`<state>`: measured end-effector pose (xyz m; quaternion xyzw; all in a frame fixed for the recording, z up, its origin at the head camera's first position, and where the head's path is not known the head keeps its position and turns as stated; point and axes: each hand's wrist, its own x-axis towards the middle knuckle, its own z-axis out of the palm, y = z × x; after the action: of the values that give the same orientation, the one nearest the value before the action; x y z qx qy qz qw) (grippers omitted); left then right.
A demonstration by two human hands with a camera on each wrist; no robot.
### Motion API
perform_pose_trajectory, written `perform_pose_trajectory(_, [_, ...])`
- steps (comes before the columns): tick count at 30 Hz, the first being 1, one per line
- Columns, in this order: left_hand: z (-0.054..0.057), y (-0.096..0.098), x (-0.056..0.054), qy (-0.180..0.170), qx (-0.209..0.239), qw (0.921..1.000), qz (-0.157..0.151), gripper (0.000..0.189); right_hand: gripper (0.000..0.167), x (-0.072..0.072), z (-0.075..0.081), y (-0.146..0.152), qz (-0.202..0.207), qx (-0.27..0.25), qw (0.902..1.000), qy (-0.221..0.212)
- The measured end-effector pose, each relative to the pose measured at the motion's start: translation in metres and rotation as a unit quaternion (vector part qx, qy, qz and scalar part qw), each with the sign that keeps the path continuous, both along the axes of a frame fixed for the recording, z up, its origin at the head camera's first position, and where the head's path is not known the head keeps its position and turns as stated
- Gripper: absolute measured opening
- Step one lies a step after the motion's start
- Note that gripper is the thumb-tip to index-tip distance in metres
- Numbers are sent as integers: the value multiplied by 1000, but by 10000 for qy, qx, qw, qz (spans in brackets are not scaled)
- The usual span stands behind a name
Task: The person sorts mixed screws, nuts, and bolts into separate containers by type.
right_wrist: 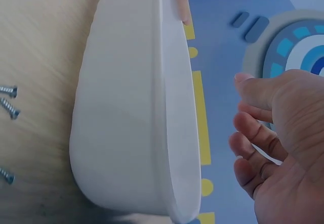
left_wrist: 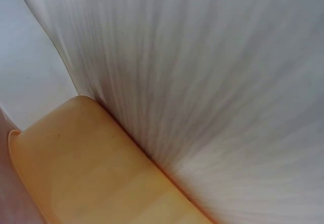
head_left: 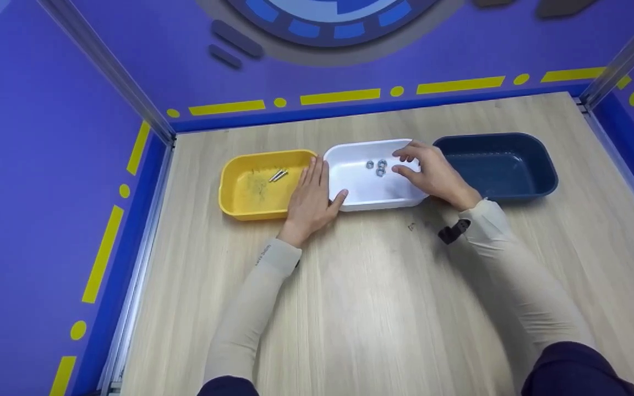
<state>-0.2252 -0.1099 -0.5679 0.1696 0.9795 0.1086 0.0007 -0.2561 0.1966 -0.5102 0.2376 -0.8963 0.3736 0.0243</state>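
In the head view, a white tray [head_left: 350, 190] stands between a yellow tray [head_left: 229, 192] and a dark blue tray [head_left: 493, 190]. Small metal nuts [head_left: 381, 171] lie grouped inside the white tray. Screws [head_left: 278, 175] lie in the yellow one. My left hand [head_left: 310, 198] rests where the yellow and white trays meet, fingers straight, thumb against the white tray's near side. My right hand [head_left: 432, 171] hovers over the white tray's right end, thumb and fingers apart, nothing visible between them. In the right wrist view the right hand [right_wrist: 276, 133] has loosely bent fingers beside the white tray [right_wrist: 119, 97].
The trays stand on a pale wooden table [head_left: 372, 308]. Loose screws [right_wrist: 10, 107] lie on the wood in the right wrist view. Purple panels [head_left: 328, 77] with yellow markings enclose the back and sides. The left wrist view shows the yellow tray's outer wall [left_wrist: 96, 168].
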Motion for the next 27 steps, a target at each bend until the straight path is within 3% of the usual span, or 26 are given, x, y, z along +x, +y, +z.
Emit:
perform_pose_trajectory(8, [-1,1,0,68,-13,10000,-8,94,32,6,3,14,-59,-88,9999,108])
perform_pose_trajectory(15, [0,0,1,230,-129,9997,-12,94,29,13,4,29,-104,-46,9982,589])
perform_pose_trajectory(27, [10,3,3,342,-536,9980,-47,90,29,18,8,84,-602,6,9959,670])
